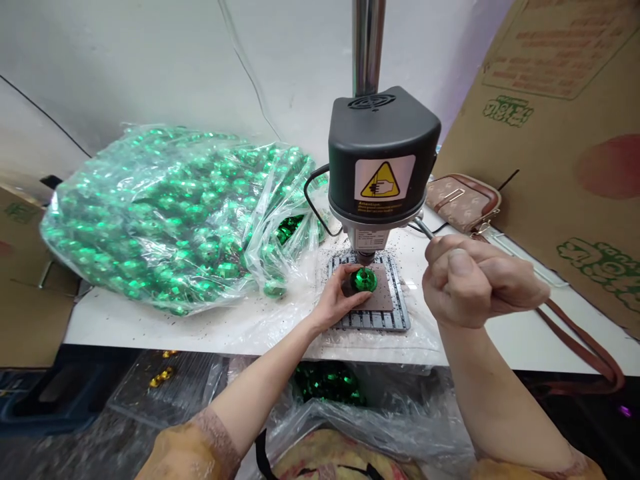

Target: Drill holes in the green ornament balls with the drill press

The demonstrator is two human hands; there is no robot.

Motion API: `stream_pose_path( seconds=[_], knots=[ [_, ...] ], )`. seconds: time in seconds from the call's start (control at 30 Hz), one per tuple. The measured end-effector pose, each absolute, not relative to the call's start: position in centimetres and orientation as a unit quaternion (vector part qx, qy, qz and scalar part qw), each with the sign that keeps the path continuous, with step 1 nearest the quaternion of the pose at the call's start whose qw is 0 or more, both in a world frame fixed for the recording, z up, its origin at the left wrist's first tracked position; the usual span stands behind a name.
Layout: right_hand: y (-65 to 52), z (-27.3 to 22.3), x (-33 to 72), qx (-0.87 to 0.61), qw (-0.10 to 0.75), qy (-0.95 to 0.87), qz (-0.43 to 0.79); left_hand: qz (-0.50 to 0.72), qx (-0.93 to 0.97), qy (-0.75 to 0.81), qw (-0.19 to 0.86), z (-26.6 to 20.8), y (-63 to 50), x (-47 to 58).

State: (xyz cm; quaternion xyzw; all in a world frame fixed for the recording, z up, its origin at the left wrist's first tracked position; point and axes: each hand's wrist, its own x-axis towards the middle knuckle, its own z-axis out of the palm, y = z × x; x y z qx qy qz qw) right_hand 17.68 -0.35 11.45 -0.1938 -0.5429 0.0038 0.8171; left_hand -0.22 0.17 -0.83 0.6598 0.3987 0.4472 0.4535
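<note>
Between the thumb and fingers of my left hand (336,298) is a shiny green faceted ball (365,280). It rests on a brown board (383,297) laid over the slotted metal base (401,317) of a small drill press (383,147). The chuck (367,257) stands right above the ball; whether the bit touches it I cannot tell. My right hand (473,280) is a fist around the press's lever (424,227), whose end is hidden inside the fingers.
A large clear bag of green balls (165,220) lies at the left. Below the table edge, more green balls (330,383) sit in plastic. Cardboard boxes (560,153) flank the table. A patterned purse (463,200) lies behind my right hand, its brown strap (585,353) hanging over the edge.
</note>
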Motion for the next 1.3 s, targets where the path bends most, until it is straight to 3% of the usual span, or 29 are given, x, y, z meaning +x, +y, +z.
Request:
stream_pose_path(
  seconds=[0.23, 0.47, 0.6, 0.83, 0.93, 1.07, 1.17, 1.3],
  knots=[
    [-1.0, 11.6, 17.5, -0.171, 0.814, -0.555, 0.029, 0.452, 0.659, 0.408, 0.441, -0.9, 0.3, -0.2],
    [-0.7, 18.2, 16.7, -0.255, 0.821, -0.495, 0.127, 0.460, 0.637, 0.430, 0.445, -0.3, -0.1, 0.1],
    [-0.1, 19.4, 17.0, -0.278, 0.806, -0.498, 0.161, 0.458, 0.652, 0.494, 0.348, 0.6, -3.3, -0.8],
    [-0.2, 18.8, 17.0, -0.280, 0.809, -0.498, 0.140, 0.242, 0.915, 0.295, 0.132, -1.0, -11.6, -5.0],
    [-0.3, 18.8, 16.8, -0.284, 0.806, -0.503, 0.127, 0.240, 0.929, 0.267, 0.085, -0.6, -10.2, -6.8],
    [-0.3, 18.6, 16.8, -0.260, 0.811, -0.509, 0.125, 0.215, 0.865, 0.453, -0.004, 3.6, -1.9, -8.6],
    [-0.2, 18.4, 17.0, -0.254, 0.810, -0.514, 0.127, 0.050, 0.786, 0.611, -0.082, 7.3, 4.9, -9.3],
    [-0.1, 18.4, 17.0, -0.258, 0.809, -0.512, 0.130, -0.101, 0.729, 0.672, -0.083, 9.7, 9.8, -9.7]
  ],
)
